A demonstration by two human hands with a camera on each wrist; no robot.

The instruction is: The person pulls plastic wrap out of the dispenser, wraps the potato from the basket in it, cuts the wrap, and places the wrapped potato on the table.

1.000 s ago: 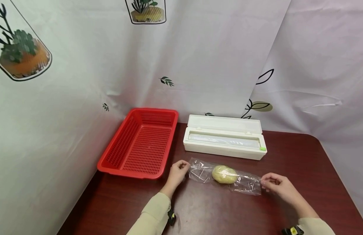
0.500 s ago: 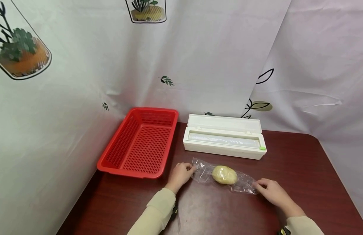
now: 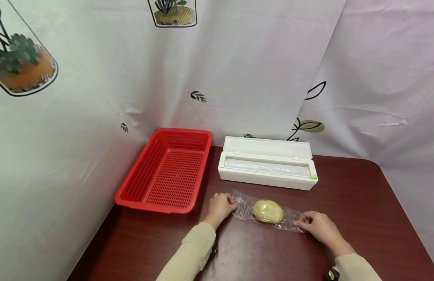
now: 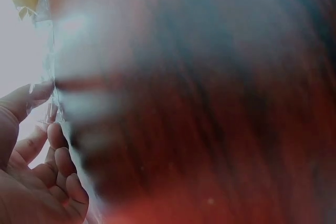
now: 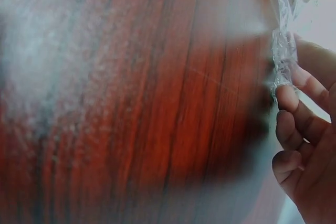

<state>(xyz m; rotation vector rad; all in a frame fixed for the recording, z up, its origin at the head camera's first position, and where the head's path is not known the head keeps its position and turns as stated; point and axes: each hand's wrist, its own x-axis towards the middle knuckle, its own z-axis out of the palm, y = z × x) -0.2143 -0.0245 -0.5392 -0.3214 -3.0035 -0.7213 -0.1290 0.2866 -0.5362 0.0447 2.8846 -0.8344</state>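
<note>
A pale yellow, rounded potato-like lump (image 3: pixel 267 211) lies in the middle of a strip of clear plastic wrap (image 3: pixel 244 206) in the head view. My left hand (image 3: pixel 219 207) pinches the wrap's left end between thumb and fingers. At the right end my right hand (image 3: pixel 319 227) pinches the film in the same way. In the left wrist view the thumb and fingers of the left hand (image 4: pixel 39 166) meet on the film. Bunched, creased wrap (image 5: pixel 284 61) runs into the fingers of the right hand (image 5: pixel 310 129) in the right wrist view.
Behind the wrap stands a white cling film dispenser (image 3: pixel 266 180) with its lid up and a roll inside. A red perforated basket (image 3: pixel 120 198) sits to the left on the dark red table (image 3: pixel 266 257). A printed white curtain (image 3: pixel 238 70) hangs behind.
Both hands have moved inward toward the yellow lump, the left one rightward and the right one leftward. The wrap between them has become shorter and more gathered at its ends.
</note>
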